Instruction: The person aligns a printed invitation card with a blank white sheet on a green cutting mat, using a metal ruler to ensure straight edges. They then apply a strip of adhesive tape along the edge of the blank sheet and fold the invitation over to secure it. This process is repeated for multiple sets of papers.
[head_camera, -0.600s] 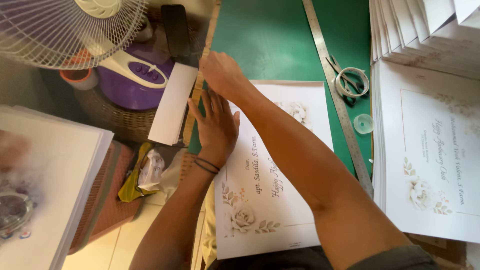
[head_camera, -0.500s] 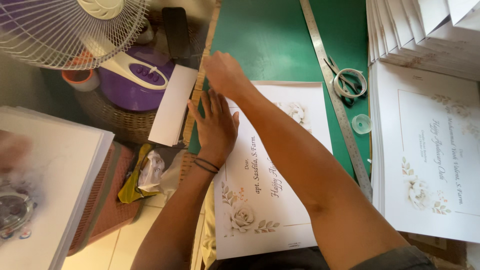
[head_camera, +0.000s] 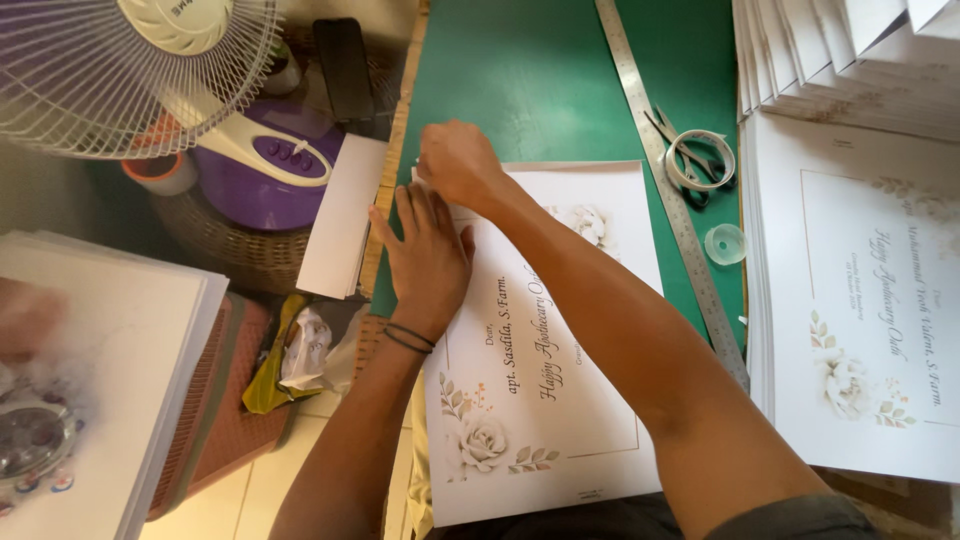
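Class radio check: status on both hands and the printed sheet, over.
Left hand flat on the printed sheet, pinning it. Right hand at its top-left corner, grip hidden. Metal ruler lies clear.

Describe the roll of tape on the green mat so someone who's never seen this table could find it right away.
Start at the green cutting mat and follow the long steel ruler that runs slantwise down its right side. Just right of the ruler, the roll of tape lies on a pair of scissors. It is a wide whitish ring, larger than the small clear round piece below it.
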